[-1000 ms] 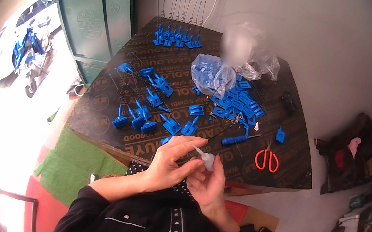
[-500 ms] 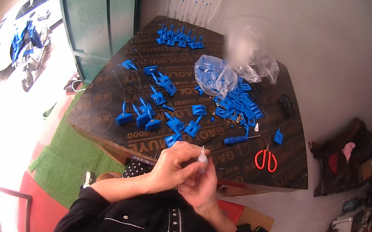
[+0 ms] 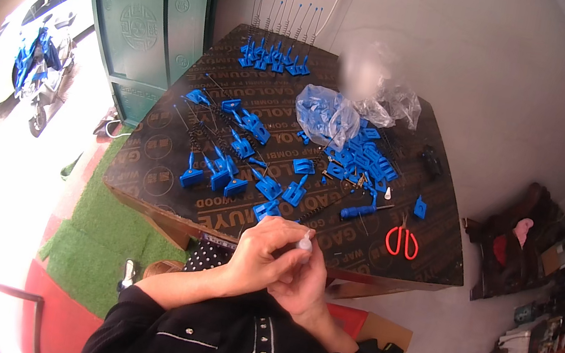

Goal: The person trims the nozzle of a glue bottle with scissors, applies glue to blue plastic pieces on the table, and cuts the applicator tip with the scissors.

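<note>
My left hand [image 3: 260,254] and my right hand [image 3: 305,285] meet at the table's front edge. Between them they close around a small whitish squeeze bottle [image 3: 305,244] with a narrow tip. The left thumb and forefinger press at its side; the right fingers wrap it from below and are partly hidden. Whether anything else is inside the grip is hidden. Just beyond my knuckles lies a blue plastic clip piece [image 3: 266,210]. A small white cone-shaped cap [image 3: 389,193] lies farther right, beside a blue-handled screwdriver [image 3: 357,211].
Red-handled scissors [image 3: 401,243] and a single blue piece [image 3: 420,208] lie at the right. A loose blue pile [image 3: 356,160] sits by a clear bag of blue parts [image 3: 326,115]. Blue pieces with springs [image 3: 225,159] lie left; several stand upright at the back [image 3: 273,55].
The bottle's tip pointed up and showed clearly before; now the bottle looks tilted and its tip foreshortened. Both hands stay together in nearly the same place. The view has shifted slightly.
</note>
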`<state>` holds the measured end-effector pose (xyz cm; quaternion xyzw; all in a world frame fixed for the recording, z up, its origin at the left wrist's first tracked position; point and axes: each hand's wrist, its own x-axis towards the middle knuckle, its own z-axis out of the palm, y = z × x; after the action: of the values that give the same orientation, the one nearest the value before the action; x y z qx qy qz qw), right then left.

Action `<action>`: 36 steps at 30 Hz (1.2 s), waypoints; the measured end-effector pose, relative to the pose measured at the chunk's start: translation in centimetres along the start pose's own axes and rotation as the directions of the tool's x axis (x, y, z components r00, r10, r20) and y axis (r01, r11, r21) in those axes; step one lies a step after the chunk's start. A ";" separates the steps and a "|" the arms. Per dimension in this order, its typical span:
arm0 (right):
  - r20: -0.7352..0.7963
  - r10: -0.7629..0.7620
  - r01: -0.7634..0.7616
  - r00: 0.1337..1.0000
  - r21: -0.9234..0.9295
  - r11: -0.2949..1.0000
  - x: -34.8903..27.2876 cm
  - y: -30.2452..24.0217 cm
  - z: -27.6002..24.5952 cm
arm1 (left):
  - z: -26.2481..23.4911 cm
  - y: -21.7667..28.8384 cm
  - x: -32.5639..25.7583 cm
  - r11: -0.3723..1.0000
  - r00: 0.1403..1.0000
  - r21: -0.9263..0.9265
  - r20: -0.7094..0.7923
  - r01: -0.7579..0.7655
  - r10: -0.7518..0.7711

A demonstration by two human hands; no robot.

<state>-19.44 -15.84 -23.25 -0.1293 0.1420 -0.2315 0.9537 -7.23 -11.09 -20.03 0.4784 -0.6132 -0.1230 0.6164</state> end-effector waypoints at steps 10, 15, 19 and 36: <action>-0.006 0.091 -0.091 0.996 -0.003 0.996 -0.3 0.1 0.3 | -0.3 -0.3 -0.4 0.960 0.974 -0.163 0.054 0.228 -0.222; -0.012 0.147 -0.148 0.989 -0.075 0.986 -0.6 0.3 0.7 | -0.8 0.9 0.2 0.808 0.880 -0.350 0.190 0.475 -0.435; -0.004 0.154 -0.154 0.988 -0.105 0.982 -0.8 0.3 1.2 | -1.1 0.4 0.4 0.798 0.881 -0.374 0.207 0.473 -0.425; 0.094 -0.151 0.174 0.984 -0.327 0.929 -2.8 0.0 -1.8 | -1.5 0.5 1.1 0.759 0.892 -0.472 0.193 0.449 -0.408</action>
<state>-22.40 -14.84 -24.28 -0.3078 0.1360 -0.2779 0.8998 -5.89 -11.02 -18.66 0.4224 -0.4574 -0.4352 0.6503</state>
